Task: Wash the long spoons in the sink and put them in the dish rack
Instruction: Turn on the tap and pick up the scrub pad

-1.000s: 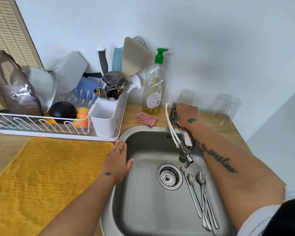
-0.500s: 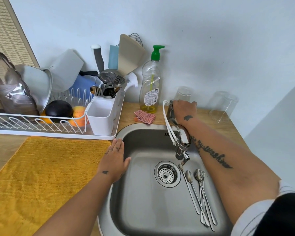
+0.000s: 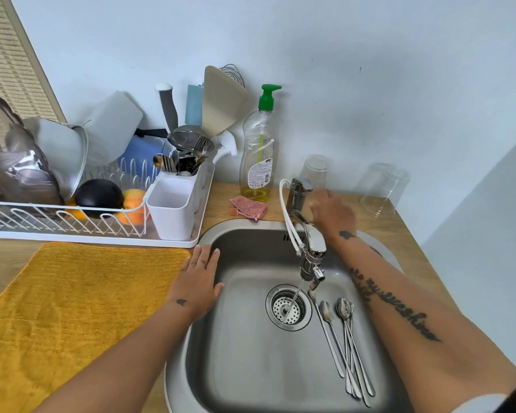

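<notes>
Several long metal spoons [image 3: 344,347] lie side by side on the sink floor, right of the drain [image 3: 288,307]. A thin stream of water runs from the tap [image 3: 309,248] into the drain. My left hand [image 3: 198,283] rests flat on the sink's left rim [image 3: 188,332], fingers apart, holding nothing. Just right of the tap lever [image 3: 300,192] is my right hand [image 3: 334,214], blurred, with loose fingers off the lever and nothing in it. The white dish rack [image 3: 72,222] stands at the back left, with a cutlery holder [image 3: 173,208] at its right end.
A soap bottle [image 3: 258,156] with a green pump and a pink mesh scrubber [image 3: 249,207] sit behind the sink. Upturned clear glasses [image 3: 383,189] stand at the back right. A yellow mat [image 3: 72,308] covers the counter left of the sink. The rack holds bowls, lids and utensils.
My right hand has come off the tap lever and moved slightly right. Water now runs from the tap. My left hand has stayed on the rim.
</notes>
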